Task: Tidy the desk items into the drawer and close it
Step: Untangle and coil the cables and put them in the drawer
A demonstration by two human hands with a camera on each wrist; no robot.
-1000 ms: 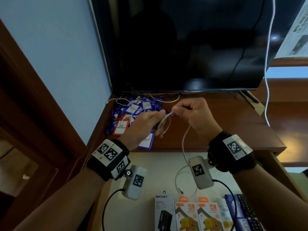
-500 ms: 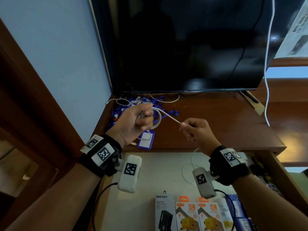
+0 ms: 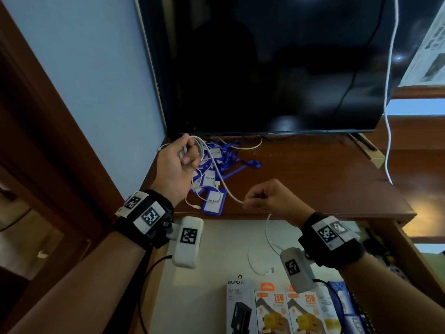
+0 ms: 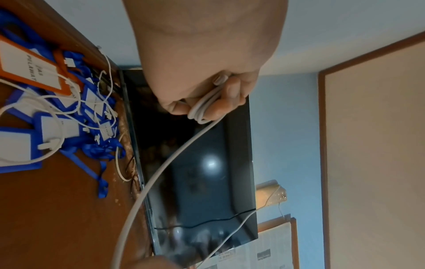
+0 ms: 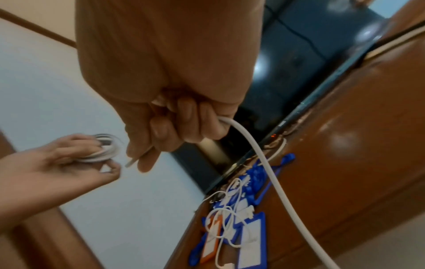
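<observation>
Brown wood runs under everything: the desk top point(image 3: 313, 179) with a dark television point(image 3: 277, 68) standing at its back, and below its front edge the open drawer point(image 3: 216, 249) with its pale floor. Above the desk my left hand point(image 3: 177, 165) is closed round a small coil of the white charging cable point(image 3: 218, 174), several loops bunched in my curled fingers. My right hand point(image 3: 269, 198) pinches the same cable further along, so a taut span runs between my hands; the free tail drops past my right wrist into the drawer, where its plug end point(image 3: 268, 271) lies near the boxed chargers point(image 3: 286, 312).

To wind well, I judge I should keep that span lightly taut, feed it through my right fingers without letting go, and lay each turn the same size over the coil. The loose tail could snag on the drawer's edge or the boxes. Blue badge holders point(image 3: 212, 201) and a second thin cable lie on the desk, not yet put away.
</observation>
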